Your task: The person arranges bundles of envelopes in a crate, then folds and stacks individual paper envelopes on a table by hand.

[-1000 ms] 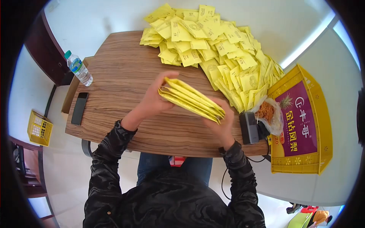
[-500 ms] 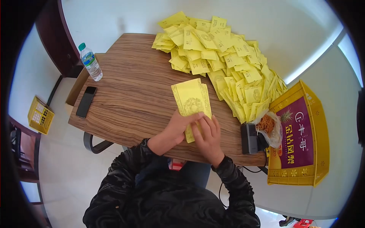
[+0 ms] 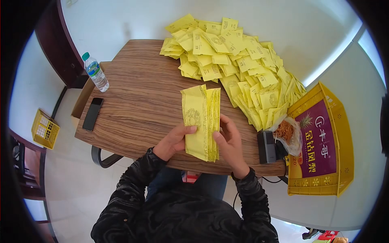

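Observation:
Between my two hands is a small stack of yellow printed paper packets (image 3: 195,139), upright above the near part of the table and slightly fanned at the right side. My left hand (image 3: 177,139) grips the stack's left edge, with its thumb across the front packet. On the right edge, my right hand (image 3: 231,142) holds the stack with the thumb in front and the fingers behind. A large heap of similar yellow packets (image 3: 247,65) lies along the table's far right side.
On the wood-grain table (image 3: 133,93) lie a black phone (image 3: 92,114) and a dark grey box (image 3: 267,147). Beside the box is a plastic bag of rubber bands (image 3: 287,131). A water bottle (image 3: 96,73) stands left; a yellow crate (image 3: 324,141) is at right.
My hands have moved apart to opposite edges of the stack. The packets now stand straighter and spread into separate layers on the right. The camera view has shifted slightly.

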Motion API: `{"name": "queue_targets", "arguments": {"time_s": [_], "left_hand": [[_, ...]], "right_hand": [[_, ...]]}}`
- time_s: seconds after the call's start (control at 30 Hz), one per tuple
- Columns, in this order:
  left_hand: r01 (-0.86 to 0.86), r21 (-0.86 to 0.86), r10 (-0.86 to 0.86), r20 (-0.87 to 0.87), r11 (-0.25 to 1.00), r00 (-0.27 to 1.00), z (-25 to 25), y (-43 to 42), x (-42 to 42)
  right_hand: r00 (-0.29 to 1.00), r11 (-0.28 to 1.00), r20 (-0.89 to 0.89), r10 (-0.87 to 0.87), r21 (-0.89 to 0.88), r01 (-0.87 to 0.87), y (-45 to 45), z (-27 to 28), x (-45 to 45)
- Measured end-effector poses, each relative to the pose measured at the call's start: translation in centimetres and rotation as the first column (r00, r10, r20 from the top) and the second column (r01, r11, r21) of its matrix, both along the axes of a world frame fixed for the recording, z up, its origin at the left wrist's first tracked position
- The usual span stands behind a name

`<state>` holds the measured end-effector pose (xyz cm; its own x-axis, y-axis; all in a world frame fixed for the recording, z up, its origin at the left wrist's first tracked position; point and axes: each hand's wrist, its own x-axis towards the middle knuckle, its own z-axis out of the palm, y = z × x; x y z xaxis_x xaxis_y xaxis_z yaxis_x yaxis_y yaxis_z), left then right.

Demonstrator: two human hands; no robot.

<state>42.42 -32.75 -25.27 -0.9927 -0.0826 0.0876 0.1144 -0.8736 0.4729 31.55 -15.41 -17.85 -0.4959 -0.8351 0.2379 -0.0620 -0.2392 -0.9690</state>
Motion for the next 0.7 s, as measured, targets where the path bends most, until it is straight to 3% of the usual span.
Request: {"name": "queue_targets", "arguments": {"time_s": [0.1, 0.27, 0.47, 0.6, 0.7], "left_hand": [[0.08, 0.09, -0.07, -0.1, 0.993, 0.992, -1.7, -0.6, 0.0], [0.068, 0.212, -0.05, -0.086, 0.975, 0.995, -2.4, -0.3, 0.0], [0.033, 0.33, -0.015, -0.058, 0.943, 0.998, -2.2, -0.2, -0.1], [0.009, 0.255, 0.017, -0.096, 0.967, 0.995, -2.1, 0.0, -0.2], [0.016, 0.289, 0.009, -0.085, 0.957, 0.996, -2.4, 0.2, 0.2]], "right_hand": [[1.0, 1.0, 0.012, 0.022, -0.021, -0.022, -0.6, 0.0, 0.4], [0.987, 0.996, 0.145, -0.07, 0.058, 0.062, -1.1, -0.4, 1.2], [0.981, 0.994, 0.174, -0.081, 0.082, 0.068, -1.1, -0.5, 1.5], [0.993, 0.99, -0.109, -0.045, 0.132, 0.059, -1.1, 0.5, 1.7], [0.998, 0.99, -0.03, -0.046, 0.13, 0.05, -0.8, -0.1, 1.5]]}}
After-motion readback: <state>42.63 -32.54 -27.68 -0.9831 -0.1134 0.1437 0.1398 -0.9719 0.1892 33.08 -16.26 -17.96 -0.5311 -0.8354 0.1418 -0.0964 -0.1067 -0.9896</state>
